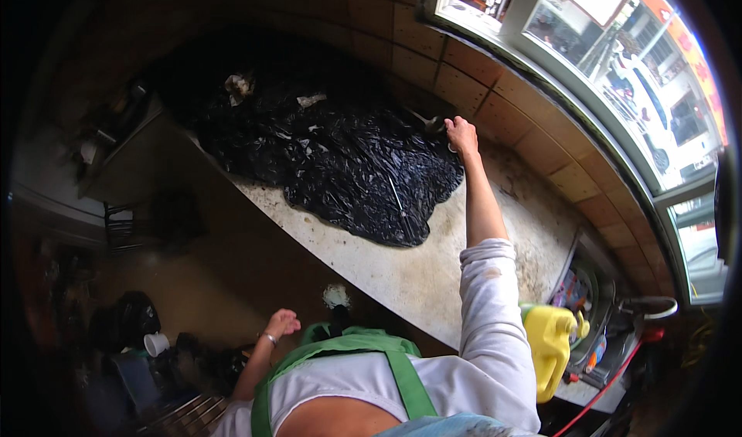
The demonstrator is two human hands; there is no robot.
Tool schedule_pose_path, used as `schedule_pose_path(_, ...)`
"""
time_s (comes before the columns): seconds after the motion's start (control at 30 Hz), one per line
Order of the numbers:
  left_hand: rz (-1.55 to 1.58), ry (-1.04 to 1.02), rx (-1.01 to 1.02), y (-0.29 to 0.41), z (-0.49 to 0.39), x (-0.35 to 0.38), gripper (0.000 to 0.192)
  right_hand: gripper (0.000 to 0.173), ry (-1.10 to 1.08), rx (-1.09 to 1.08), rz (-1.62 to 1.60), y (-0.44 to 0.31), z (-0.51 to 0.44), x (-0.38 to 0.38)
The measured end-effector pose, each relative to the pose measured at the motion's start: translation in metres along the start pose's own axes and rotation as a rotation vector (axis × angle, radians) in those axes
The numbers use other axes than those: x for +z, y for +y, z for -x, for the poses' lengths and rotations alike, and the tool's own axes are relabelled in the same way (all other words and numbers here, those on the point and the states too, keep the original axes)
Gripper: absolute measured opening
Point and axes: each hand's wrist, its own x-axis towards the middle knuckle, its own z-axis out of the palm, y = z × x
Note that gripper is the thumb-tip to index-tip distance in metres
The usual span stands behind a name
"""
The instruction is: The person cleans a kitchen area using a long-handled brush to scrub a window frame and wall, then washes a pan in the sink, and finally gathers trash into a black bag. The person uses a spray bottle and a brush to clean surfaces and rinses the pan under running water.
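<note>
A black plastic sheet [330, 153] covers much of the pale, stained counter [348, 269]. My right hand [462, 135] reaches to the sheet's far right edge beside the tiled wall, its fingers bent; a small pale thing shows under it, but whether I grip it or the sheet is unclear. Just left of that hand lies a metal spoon or ladle [432, 124]. On the sheet rest a thin rod-like tool [399, 202], a crumpled scrap [239, 88] and a smaller scrap [312, 100]. My left hand [283, 323], a bracelet at its wrist, hangs loosely curled by the green apron [348, 342], holding nothing visible.
At the right stands a yellow plastic jug [545, 350] beside a sink [603, 303] with items in it. A red hose [603, 388] runs below. The tiled wall [464, 83] and window frame [522, 37] border the counter. A white cup [156, 344] sits among dark clutter at lower left.
</note>
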Motion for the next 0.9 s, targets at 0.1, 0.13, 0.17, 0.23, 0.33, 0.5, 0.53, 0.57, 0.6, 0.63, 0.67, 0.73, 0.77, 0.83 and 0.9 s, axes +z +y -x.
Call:
schedule_pose_path(0.1,0.137,0.07,-0.15,-0.046,0.034,-0.018,0.018,0.031,-0.059,0.046,0.018,0.008,-0.027,0.042)
schedule_pose_path(0.13,0.106,0.127,-0.186,-0.06,0.044,-0.025,0.019,0.026,-0.048,0.046,-0.008,0.008,-0.03,0.052)
schedule_pose_path(0.17,0.109,0.148,-0.13,-0.073,0.054,-0.032,0.019,0.025,-0.074,0.033,0.035,0.007,-0.032,0.056)
schedule_pose_path(0.23,0.052,0.241,-0.141,-0.093,0.066,-0.046,0.02,0.023,-0.115,0.063,0.145,0.001,-0.035,0.051)
schedule_pose_path(0.33,0.215,0.246,-0.068,-0.106,0.063,-0.058,0.018,0.017,0.125,-0.289,0.361,-0.011,-0.039,-0.009)
schedule_pose_path(0.5,0.193,0.135,-0.127,-0.071,0.007,-0.051,0.018,0.013,0.286,-0.598,1.044,-0.048,-0.028,-0.189)
schedule_pose_path(0.53,0.15,0.134,-0.164,-0.057,-0.007,-0.048,0.018,0.013,0.381,-0.553,1.141,-0.047,-0.013,-0.224)
schedule_pose_path(0.57,0.111,0.103,-0.106,-0.041,-0.02,-0.044,0.018,0.011,0.36,-0.653,1.16,-0.041,0.004,-0.266)
schedule_pose_path(0.6,0.06,0.032,-0.042,-0.025,-0.032,-0.041,0.018,0.013,0.318,-0.61,1.035,-0.03,0.025,-0.299)
schedule_pose_path(0.63,0.0,0.015,-0.033,-0.008,-0.044,-0.039,0.017,0.013,0.338,-0.671,1.006,-0.009,0.053,-0.336)
schedule_pose_path(0.67,-0.071,0.034,-0.062,0.007,-0.052,-0.038,0.017,0.014,0.327,-0.494,1.084,0.017,0.083,-0.369)
schedule_pose_path(0.73,-0.114,-0.038,-0.014,0.037,-0.065,-0.038,0.017,0.013,0.37,-0.253,1.192,0.092,0.153,-0.425)
schedule_pose_path(0.77,-0.157,-0.038,-0.057,0.049,-0.069,-0.04,0.017,0.014,0.419,-0.298,1.045,0.139,0.196,-0.443)
schedule_pose_path(0.83,-0.205,-0.058,-0.01,0.067,-0.069,-0.046,0.016,0.017,0.2,-0.035,0.868,0.23,0.273,-0.476)
schedule_pose_path(0.9,-0.23,-0.029,0.022,0.078,-0.064,-0.054,0.015,0.022,0.1,0.232,0.707,0.315,0.361,-0.478)
